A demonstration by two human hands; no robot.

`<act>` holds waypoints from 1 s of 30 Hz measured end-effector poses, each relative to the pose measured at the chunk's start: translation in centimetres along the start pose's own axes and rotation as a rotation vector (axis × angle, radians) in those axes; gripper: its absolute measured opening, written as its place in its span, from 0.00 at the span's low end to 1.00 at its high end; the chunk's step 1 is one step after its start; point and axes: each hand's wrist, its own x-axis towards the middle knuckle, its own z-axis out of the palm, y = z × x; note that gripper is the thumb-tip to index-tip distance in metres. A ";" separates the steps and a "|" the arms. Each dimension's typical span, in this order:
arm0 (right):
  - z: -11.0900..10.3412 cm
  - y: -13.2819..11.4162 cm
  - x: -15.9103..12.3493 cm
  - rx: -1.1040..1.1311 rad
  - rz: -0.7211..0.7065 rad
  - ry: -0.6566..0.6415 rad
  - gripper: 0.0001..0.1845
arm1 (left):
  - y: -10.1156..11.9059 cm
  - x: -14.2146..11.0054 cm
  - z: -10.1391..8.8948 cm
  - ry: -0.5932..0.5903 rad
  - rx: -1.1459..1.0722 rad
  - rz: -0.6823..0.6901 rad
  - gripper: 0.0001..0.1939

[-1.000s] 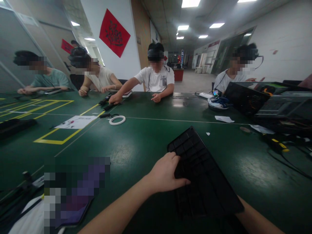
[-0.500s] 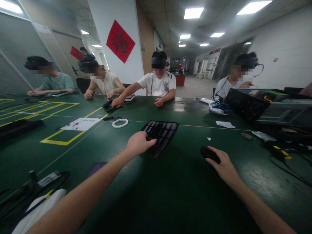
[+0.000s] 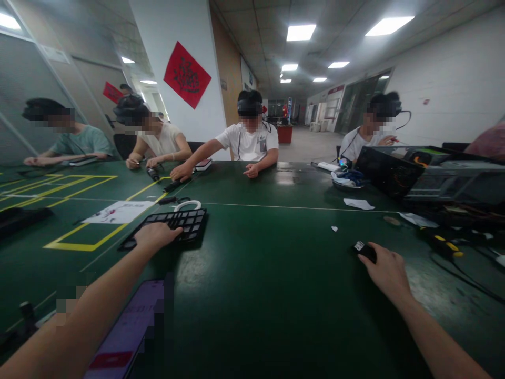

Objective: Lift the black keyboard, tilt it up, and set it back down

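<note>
My left hand (image 3: pixel 158 235) grips a flat black gridded panel (image 3: pixel 194 225), its thumb lying across the top face. The panel is low over the table at centre left, beside a white ring (image 3: pixel 189 204) that it partly covers. Whether the panel touches the table I cannot tell. On the right, my right hand (image 3: pixel 390 269) is closed around a small black object (image 3: pixel 368 252) with a whitish patch on its far end. It is close to the tabletop, and its exact kind does not show. A phone with a purple screen (image 3: pixel 136 316) lies near my left forearm.
Across the green table (image 3: pixel 268 273) several people sit wearing headsets. A printed sheet (image 3: pixel 118 211) lies left, within yellow tape lines. At right are an open computer case (image 3: pixel 389 171), a bowl with cloth (image 3: pixel 349 179), paper scraps, and a yellow-and-black tool (image 3: pixel 447 246) with cables.
My left hand has carried the gridded panel left and lowered it flatter. My right hand has shifted right with the small black object. The view has turned slightly, and more of the phone shows.
</note>
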 end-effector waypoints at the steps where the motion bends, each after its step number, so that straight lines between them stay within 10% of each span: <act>1: 0.1 0.1 0.0 -0.010 -0.007 0.007 0.31 | -0.1 -0.1 0.2 0.004 0.046 -0.077 0.25; 7: 0.4 0.3 0.2 0.001 -0.021 0.027 0.35 | 0.8 -1.0 -0.3 0.000 0.148 -0.131 0.27; 13: 0.3 0.0 0.2 0.010 -0.042 0.036 0.35 | 5.1 -3.4 -0.7 0.122 0.191 0.262 0.18; 21: 0.2 -0.1 0.2 0.014 -0.026 0.036 0.37 | 11.9 -8.5 4.3 -0.127 0.090 0.771 0.11; 30: -0.7 -1.1 0.0 0.045 0.012 0.060 0.40 | 12.6 -9.7 4.3 -0.104 0.101 0.685 0.14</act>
